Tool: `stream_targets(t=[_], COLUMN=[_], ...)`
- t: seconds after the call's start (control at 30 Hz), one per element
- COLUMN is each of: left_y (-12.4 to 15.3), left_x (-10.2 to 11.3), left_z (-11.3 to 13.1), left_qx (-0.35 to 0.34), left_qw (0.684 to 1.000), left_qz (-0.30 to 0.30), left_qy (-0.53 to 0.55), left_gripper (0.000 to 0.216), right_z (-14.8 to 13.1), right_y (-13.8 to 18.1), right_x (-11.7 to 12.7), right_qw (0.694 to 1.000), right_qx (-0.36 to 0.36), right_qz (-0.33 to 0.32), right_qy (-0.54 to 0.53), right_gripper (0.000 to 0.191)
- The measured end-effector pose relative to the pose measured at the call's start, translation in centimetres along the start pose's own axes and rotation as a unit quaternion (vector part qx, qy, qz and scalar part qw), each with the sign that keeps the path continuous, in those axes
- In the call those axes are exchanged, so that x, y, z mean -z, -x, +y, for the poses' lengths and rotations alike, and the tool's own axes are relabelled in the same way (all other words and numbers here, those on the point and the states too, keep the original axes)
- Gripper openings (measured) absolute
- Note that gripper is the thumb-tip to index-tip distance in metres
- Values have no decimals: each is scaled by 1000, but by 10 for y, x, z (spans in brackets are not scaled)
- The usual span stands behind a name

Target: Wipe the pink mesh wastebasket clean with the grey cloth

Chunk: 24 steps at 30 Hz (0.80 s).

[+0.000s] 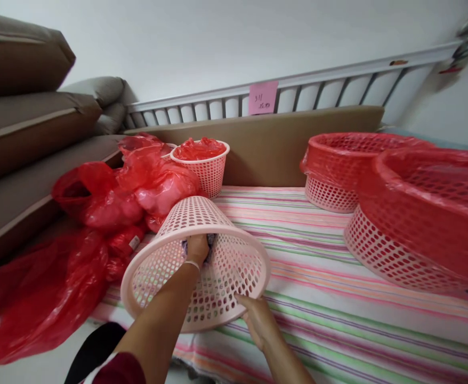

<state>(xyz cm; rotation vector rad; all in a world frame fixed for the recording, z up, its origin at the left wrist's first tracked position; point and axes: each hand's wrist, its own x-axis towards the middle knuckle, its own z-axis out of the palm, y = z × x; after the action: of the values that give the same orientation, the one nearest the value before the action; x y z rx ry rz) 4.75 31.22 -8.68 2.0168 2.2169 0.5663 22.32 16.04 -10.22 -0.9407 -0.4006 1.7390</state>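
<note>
A pale pink perforated plastic basket (194, 213) lies tipped on its side, its mouth facing me. Deep inside it, my left hand (198, 247) is closed around a crumpled dark patterned cloth (210, 241), against the inner wall near the base. Most of those fingers are hidden by the hand and the cloth. At the lower right, my right hand (256, 316) grips the basket's rim, thumb inside the mouth and the other fingers beneath, largely out of sight.
Red plastic bags (110, 197) are heaped at left, beside stacked brown cushions (30, 117). A small red-lined basket (214, 170) stands behind. Two red-lined baskets, one nearer (394, 250) and one farther (330, 194), stand at right on the striped sheet (306, 314). A pink note (263, 98) hangs on the slatted rail.
</note>
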Motion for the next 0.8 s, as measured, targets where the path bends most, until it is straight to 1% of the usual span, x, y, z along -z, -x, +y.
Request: stream_targets(t=[0.13,0.23,0.3,0.4,0.47,0.57,0.63,0.7,0.8], left_y=[10,19,31,65,100,155,180,191,187], left_x=[10,20,27,36,40,42,42,43,45], left_z=[3,7,11,18,22,28,29,30,32], left_qx=[-9,-21,-33,-61,-88,-150,-169,-169,-172], left_qw=[998,996,996,994,991,982,978,977,978], left_qz=[-41,-66,-75,-84,-95,-114,-110,-106,-103], left_qy=[-39,-48,-48,-38,-23,12,47,69,59], left_gripper=[44,36,30,31,32,34,36,33,26], right_z=[0,1,0,0,1,4,6,7,5], right_y=[1,2,3,4,2,0,0,1,4], right_x=[-2,-3,-4,-4,-3,-1,0,-1,-3], right_qw=[1000,1000,1000,1000,1000,999,998,997,998], right_qx=[-1,5,12,19,18,31,42,46,40], right_qz=[19,24,16,8,8,16,18,16,7], right_qy=[9,3,5,11,12,26,46,55,50], right_gripper=[50,50,48,45,44,35,31,30,30])
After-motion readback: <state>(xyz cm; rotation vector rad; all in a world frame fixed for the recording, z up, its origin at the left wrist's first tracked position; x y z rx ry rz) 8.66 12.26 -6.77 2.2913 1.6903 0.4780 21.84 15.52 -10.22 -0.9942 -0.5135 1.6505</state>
